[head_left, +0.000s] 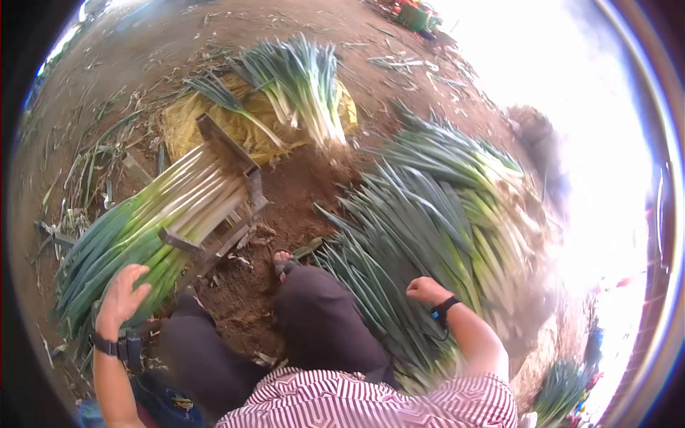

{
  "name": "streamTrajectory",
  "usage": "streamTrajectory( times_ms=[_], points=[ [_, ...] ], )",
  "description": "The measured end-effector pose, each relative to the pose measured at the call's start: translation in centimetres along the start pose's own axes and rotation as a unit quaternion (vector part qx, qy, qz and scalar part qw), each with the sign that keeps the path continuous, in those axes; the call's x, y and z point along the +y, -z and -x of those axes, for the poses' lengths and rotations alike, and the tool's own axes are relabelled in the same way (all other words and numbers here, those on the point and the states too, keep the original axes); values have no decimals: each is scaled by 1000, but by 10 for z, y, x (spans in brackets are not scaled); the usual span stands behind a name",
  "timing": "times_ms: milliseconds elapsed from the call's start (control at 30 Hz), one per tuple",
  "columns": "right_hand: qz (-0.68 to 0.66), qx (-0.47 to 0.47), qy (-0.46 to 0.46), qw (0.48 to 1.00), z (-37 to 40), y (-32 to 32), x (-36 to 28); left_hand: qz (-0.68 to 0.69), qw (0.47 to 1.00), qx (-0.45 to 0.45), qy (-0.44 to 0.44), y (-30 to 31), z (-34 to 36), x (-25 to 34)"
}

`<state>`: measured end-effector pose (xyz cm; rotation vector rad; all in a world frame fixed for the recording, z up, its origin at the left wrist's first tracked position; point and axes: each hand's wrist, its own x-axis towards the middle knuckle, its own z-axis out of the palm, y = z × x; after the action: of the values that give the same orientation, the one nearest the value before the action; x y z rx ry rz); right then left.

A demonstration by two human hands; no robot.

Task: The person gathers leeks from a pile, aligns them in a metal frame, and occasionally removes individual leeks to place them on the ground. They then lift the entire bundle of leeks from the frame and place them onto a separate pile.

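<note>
My left hand [123, 299] is at the lower left, fingers apart and holding nothing, beside the green leaves of a leek bundle [160, 221]. That bundle lies in a low frame [227, 146], its white ends toward the frame's upper bar. My right hand [428, 290] is closed above the dark leaves of a large leek pile [428, 221] on the right; whether anything small is inside it cannot be made out. More leeks [303, 89] lie on a yellow sack [185, 125] beyond the frame.
Leaf scraps [407, 64] are scattered over the brown soil [285, 182]. My legs and feet are between the frame and the right pile. Another green bunch [564, 389] is at the lower right. A green container [414, 16] stands at the top.
</note>
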<state>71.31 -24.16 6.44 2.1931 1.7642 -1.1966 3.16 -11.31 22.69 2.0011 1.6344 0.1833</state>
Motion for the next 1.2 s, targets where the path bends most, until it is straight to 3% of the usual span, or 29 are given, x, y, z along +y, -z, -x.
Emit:
streamTrajectory(
  times_ms=[67,167,267,300,467,500,600,633,767,867,900,1000,1067,1100,1200],
  points=[
    [-74,27,-7,997,30,-28,-6,-5,1000,-8,-7,-2,17,21],
    [-36,215,112,970,74,-70,9,-25,1000,-11,-10,-7,32,38],
    [-127,165,-14,978,131,-94,30,-44,999,-1,-22,-18,34,42],
    [-97,161,-42,981,148,-107,46,-9,1000,-15,0,-21,31,50],
    [30,180,-193,964,227,-187,109,-18,997,-51,-61,-33,12,82],
    [-10,128,-234,964,229,-212,135,-26,995,-50,-79,-36,8,87],
    [30,156,-305,939,240,-261,156,-17,993,-59,-103,-43,5,114],
    [50,90,-333,937,241,-262,155,-9,992,-63,-105,-45,5,124],
    [59,198,-219,954,245,-262,157,-39,986,-59,-151,-48,8,141],
    [-61,279,-156,946,237,-244,158,-43,984,-50,-165,-51,8,145],
    [-92,339,-91,932,239,-226,147,-45,983,-48,-170,-53,7,147],
    [-113,352,-65,927,243,-132,67,-25,977,-46,-206,-57,12,182],
    [-182,334,-8,925,231,-78,19,-48,951,-17,-306,-74,15,214],
    [-214,320,25,922,221,-54,-4,-6,939,-45,-340,-79,21,242],
    [-193,300,105,928,173,8,-78,-84,815,5,-573,-102,29,304]
  ],
)
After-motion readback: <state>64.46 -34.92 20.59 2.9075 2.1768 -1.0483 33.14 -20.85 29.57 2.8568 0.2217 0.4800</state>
